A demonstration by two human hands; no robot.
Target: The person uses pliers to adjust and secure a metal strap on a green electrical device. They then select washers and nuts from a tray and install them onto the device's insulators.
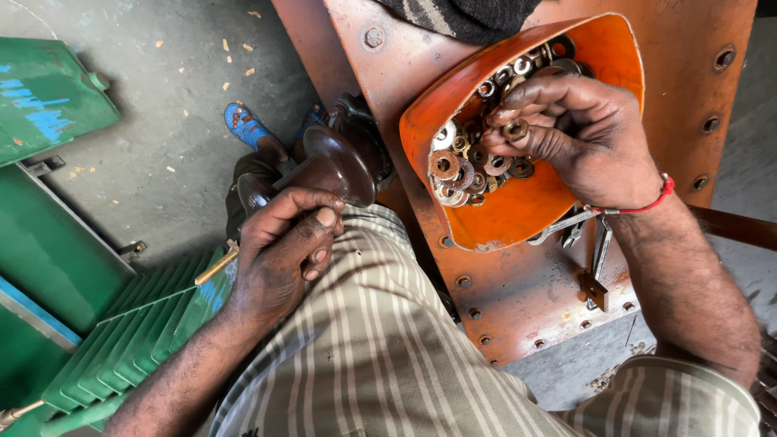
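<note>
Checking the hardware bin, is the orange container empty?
No, the orange container holds a pile of nuts and washers under the right hand.

The right hand reaches into an orange bowl full of washers and nuts, and its fingers pinch one nut. The bowl lies on a rusty orange metal plate. The left hand is closed around a brass-coloured bolt, near a dark round part. Green metal panels lie on the floor.

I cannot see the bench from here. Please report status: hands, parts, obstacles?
Right hand in orange tray, grip shut on nut. Left hand holds brass bolt. Wrenches beside tray, nothing blocking.
</note>
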